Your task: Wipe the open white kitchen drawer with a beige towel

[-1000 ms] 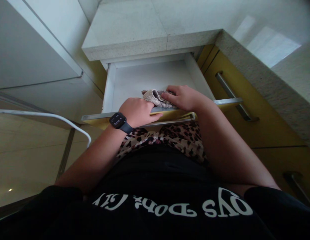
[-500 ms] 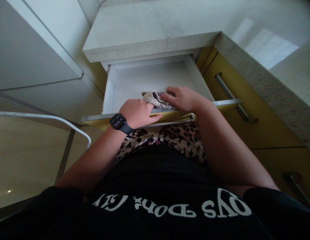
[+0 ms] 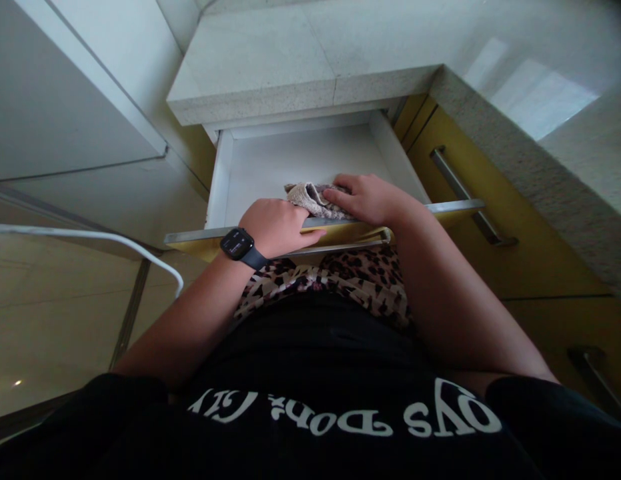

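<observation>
R hand [image 3: 364,199] has fingers curled over the cloth [image 3: 310,195], holding it; cloth's bunched at the near end of the open drawer [image 3: 290,157], up against the front panel [image 3: 193,241]. L hand [image 3: 274,227], w/ smartwatch [image 3: 237,244] just behind it, rests over the panel's top edge right beside cloth; some fingers hidden, can't tell if it's gripping. Stone surface [image 3: 260,60] above drawer, yellow cabinet [image 3: 490,270] w/ bar handle [image 3: 456,178] to R.

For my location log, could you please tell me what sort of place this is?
Probably a kitchen: a stone-look countertop turns a corner above yellow cabinets, with a pulled-out drawer beneath.
</observation>
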`<move>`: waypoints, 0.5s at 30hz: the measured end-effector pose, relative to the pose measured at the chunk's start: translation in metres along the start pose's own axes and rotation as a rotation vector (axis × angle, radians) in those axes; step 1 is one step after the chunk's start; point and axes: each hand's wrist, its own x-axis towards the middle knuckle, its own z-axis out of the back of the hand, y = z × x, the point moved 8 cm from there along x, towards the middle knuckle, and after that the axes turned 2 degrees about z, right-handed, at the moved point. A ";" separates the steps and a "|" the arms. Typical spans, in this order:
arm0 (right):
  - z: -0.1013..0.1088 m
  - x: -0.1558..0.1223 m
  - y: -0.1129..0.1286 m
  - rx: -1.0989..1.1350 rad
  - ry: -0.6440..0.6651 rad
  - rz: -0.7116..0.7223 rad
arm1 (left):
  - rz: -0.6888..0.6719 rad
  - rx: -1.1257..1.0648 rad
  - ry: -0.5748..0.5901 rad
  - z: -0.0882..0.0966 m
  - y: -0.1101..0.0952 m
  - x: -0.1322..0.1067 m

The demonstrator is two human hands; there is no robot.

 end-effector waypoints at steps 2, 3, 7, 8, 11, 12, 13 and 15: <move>0.000 0.000 0.000 -0.002 -0.003 -0.001 | 0.003 0.002 0.001 0.000 0.000 0.000; 0.000 0.000 0.000 -0.003 -0.004 -0.002 | 0.005 0.002 0.001 0.000 0.000 0.000; 0.000 -0.001 -0.001 -0.008 -0.003 -0.006 | 0.008 0.005 -0.002 0.000 0.001 0.000; 0.000 -0.001 -0.001 -0.008 -0.002 -0.005 | 0.006 0.005 -0.003 0.000 0.001 0.000; 0.000 -0.001 -0.001 -0.008 -0.003 -0.002 | 0.003 0.005 -0.004 0.000 0.001 0.000; 0.000 -0.001 -0.001 -0.008 -0.004 -0.001 | 0.003 0.006 -0.004 0.000 0.001 0.000; 0.000 0.000 -0.001 -0.009 -0.005 -0.001 | 0.003 0.005 -0.004 0.000 0.001 0.000; 0.000 0.000 -0.001 -0.011 -0.006 0.000 | 0.004 0.005 -0.005 -0.001 0.001 0.000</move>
